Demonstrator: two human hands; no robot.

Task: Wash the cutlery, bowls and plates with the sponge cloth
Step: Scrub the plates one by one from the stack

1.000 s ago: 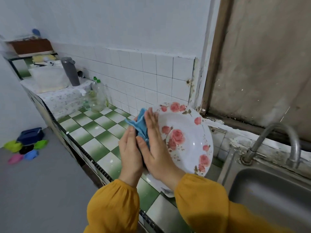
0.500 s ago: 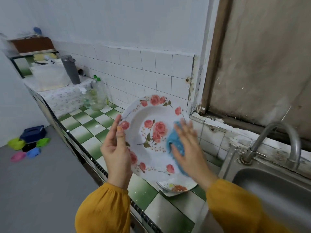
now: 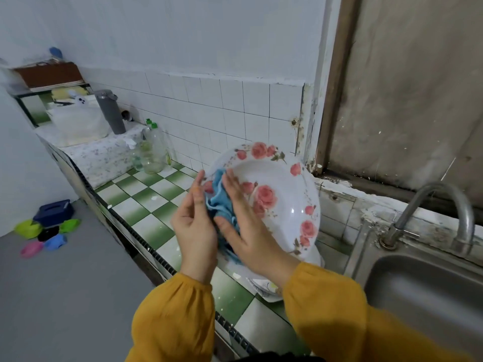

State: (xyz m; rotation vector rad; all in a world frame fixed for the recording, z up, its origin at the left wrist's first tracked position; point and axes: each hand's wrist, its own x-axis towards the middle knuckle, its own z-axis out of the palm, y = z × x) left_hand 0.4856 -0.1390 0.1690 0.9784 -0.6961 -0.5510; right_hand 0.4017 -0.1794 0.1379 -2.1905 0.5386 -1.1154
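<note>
Two mustard-yellow sleeves come up from the bottom edge. The left hand stands upright at the left rim of the rose plate and holds it by that edge; how its fingers lie behind the rim is hidden. The right hand is spread flat, fingers straight and close together. It presses the blue sponge cloth against the left part of the plate's face. The cloth bunches between the two hands and hangs a little below the palm. The rose plate is off the counter, held in the air and tilted almost on edge, with its flowered face toward the camera, above the green-and-white tiled counter. Under it, on the counter just beside the sink, another dish lies flat, partly covered by the right sleeve. The steel sink is to the right, with a curved tap at its back edge. Farther along the counter, against the white wall tiles, stand clear bottles with green caps. Behind them, on a raised ledge under a flowered sheet, are a grey flask and a white tub. On the grey floor to the left lie a dark blue box and several small coloured things
</note>
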